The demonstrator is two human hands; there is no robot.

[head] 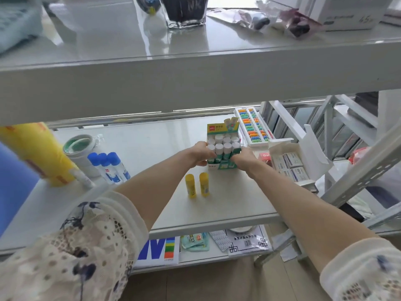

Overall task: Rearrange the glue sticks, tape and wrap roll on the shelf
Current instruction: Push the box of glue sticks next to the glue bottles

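A green-and-white box of white-capped glue sticks [223, 146] stands on the middle shelf [152, 144]. My left hand [200, 154] grips its left side and my right hand [244, 158] grips its right front corner. Two yellow glue sticks [197, 185] stand upright in front of the box. At the left lie three blue-capped glue sticks [109, 167], a stack of white tape rolls [79, 148] and a yellow wrap roll [36, 153] lying slanted.
An abacus [253, 127] and an open white box of small packets [288, 164] sit right of the glue box. The upper shelf [195, 74] overhangs closely, carrying a glass jar [184, 11] and bags. Papers lie on the lower shelf [195, 246].
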